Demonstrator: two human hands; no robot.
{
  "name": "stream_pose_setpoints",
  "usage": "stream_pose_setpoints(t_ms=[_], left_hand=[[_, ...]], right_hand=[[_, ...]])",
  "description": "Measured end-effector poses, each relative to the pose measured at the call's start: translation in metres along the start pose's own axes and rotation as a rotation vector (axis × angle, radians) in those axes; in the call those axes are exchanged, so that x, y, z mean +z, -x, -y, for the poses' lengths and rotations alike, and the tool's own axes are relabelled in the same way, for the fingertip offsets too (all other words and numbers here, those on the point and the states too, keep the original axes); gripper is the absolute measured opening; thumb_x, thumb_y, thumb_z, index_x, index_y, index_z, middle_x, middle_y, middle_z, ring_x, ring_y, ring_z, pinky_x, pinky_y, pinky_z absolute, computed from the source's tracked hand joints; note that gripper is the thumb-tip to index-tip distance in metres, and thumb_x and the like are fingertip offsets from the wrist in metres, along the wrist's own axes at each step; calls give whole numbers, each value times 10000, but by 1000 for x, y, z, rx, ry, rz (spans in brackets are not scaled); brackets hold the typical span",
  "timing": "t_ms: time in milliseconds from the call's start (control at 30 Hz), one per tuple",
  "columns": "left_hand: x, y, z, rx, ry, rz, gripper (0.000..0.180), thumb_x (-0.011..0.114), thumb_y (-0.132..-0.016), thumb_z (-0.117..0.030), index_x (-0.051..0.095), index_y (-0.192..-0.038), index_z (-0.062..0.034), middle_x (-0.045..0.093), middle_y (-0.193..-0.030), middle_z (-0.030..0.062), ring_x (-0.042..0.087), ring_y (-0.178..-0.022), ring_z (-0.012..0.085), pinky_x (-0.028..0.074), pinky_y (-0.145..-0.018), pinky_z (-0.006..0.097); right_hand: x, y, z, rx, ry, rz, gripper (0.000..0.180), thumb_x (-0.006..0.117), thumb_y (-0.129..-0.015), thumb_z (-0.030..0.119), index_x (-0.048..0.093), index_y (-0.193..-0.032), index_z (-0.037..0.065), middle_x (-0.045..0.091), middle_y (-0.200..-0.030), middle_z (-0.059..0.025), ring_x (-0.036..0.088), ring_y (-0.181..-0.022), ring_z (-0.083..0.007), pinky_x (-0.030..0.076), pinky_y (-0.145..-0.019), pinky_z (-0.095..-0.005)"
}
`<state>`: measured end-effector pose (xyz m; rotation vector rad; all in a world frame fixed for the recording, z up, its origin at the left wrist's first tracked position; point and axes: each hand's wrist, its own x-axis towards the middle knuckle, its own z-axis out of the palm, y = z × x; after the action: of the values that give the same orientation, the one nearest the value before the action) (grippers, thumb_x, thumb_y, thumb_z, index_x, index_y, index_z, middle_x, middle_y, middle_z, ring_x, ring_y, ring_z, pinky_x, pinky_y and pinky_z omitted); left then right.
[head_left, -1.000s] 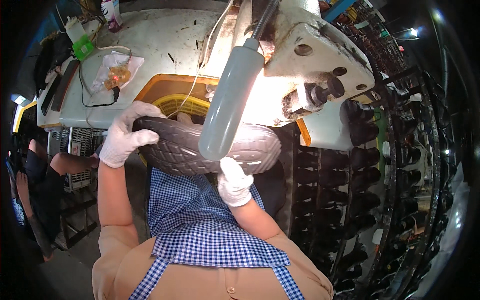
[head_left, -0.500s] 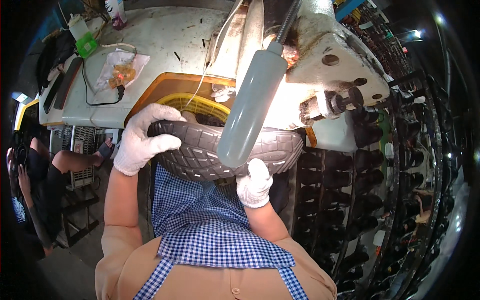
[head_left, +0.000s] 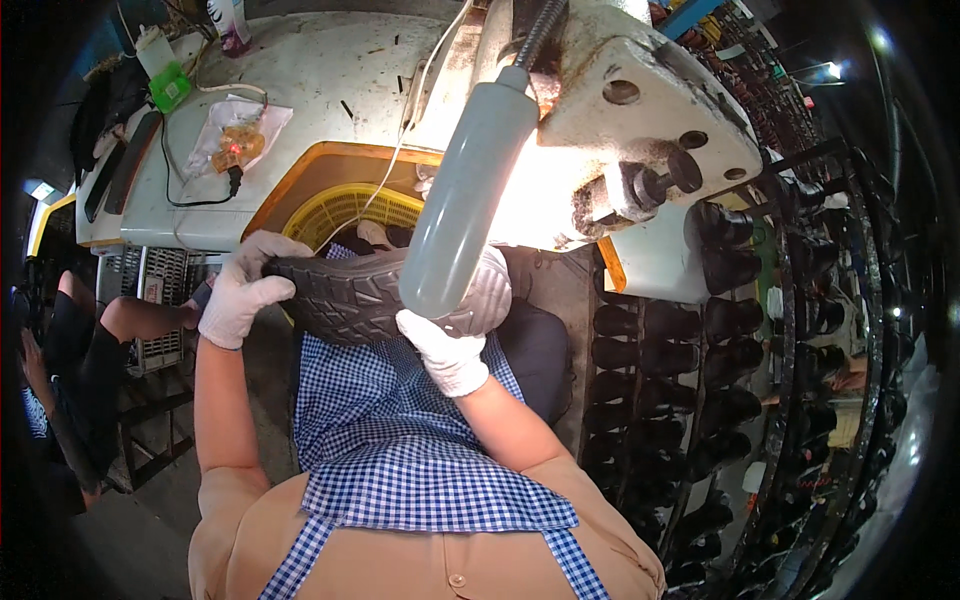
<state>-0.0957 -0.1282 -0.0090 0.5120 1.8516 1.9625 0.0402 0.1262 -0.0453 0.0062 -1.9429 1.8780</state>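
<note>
A black shoe (head_left: 345, 300) is held up over my lap with its treaded sole toward me. My left hand (head_left: 245, 290), in a white knitted glove, grips the sole's left end between thumb and fingers. Lower down near the right end, my right hand (head_left: 445, 352), gloved the same way, holds the shoe, its thumb on the sole and its fingers hidden behind. A grey cylindrical lamp (head_left: 468, 190) on a flexible neck hangs in front and covers part of the sole. The shoe's upper is mostly out of sight.
Behind the lamp stands a white machine (head_left: 645, 125), brightly lit. A yellow basket (head_left: 345, 208) sits in the table's cutout. On the white table (head_left: 320, 70) lie a plastic bag (head_left: 240, 140) and a cable. Racks of black shoes (head_left: 730, 320) line the right; another person (head_left: 70, 370) sits left.
The shoe has moved left, and its right end has turned, now looking shorter and shinier. Both my hands went left with it. The view has shifted slightly.
</note>
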Motion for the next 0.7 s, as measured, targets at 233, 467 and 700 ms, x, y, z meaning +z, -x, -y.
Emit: stream_pose_setpoints(t_ms=[233,467,700], left_hand=[[47,-3,-10,-7,144,121,558,750,-779,-67,566,-1301,-2,628,-1306,134,566,-1272,259,389,-1147,406],[142,-29,-33,181,-110,294,855,860,-759,-154,429,-1484,-15,552,-1409,134,504,-1334,248,406,-1119,390],[183,-17,-10,-146,537,102,659,806,-814,-83,481,-1385,-28,598,-1288,101,575,-1206,197,456,-1062,347]], right_hand=[[-48,-32,41,109,264,250,646,882,-769,226,602,-1290,-33,686,-1237,-139,660,-1143,-204,507,-1043,-341],[-92,-91,108,65,726,733,722,833,-741,518,656,-1236,23,707,-1148,-176,686,-1061,-301,529,-947,-385],[-124,-57,75,-349,876,91,788,911,-633,475,652,-1205,-1,672,-1200,-168,626,-1148,-356,490,-993,-432]])
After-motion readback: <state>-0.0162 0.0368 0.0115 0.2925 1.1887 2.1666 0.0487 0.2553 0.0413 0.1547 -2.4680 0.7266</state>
